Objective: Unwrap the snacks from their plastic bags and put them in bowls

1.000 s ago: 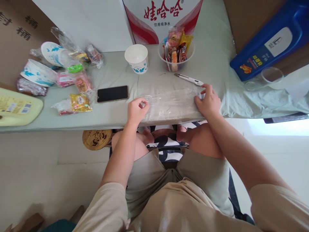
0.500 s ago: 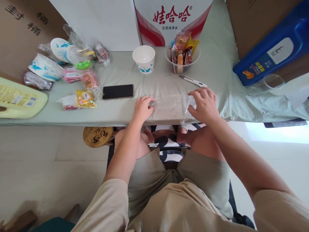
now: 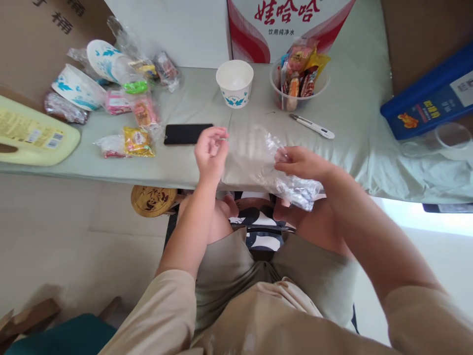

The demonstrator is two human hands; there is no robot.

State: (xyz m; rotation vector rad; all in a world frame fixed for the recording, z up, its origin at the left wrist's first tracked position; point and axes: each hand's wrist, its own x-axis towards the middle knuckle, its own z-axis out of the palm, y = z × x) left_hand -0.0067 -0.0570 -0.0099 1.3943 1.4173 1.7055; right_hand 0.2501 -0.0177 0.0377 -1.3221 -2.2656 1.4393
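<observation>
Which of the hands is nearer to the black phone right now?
Left. The left hand is at the right end of the black phone, overlapping it in view; contact is unclear. The right hand is farther right, gripping clear plastic film.

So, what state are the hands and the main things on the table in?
Left hand: raised, fingers curled, grip unclear
Right hand: closed on plastic
Plastic: crumpled, partly blurred
Phone: screen dark
Middle cup: upright
Left cups: tipped
Tub: open, filled with snacks
Knife: lying flat, blade unclear

"娃哈哈 饮用纯净水" on red-white box [image 3: 283, 23]
</observation>
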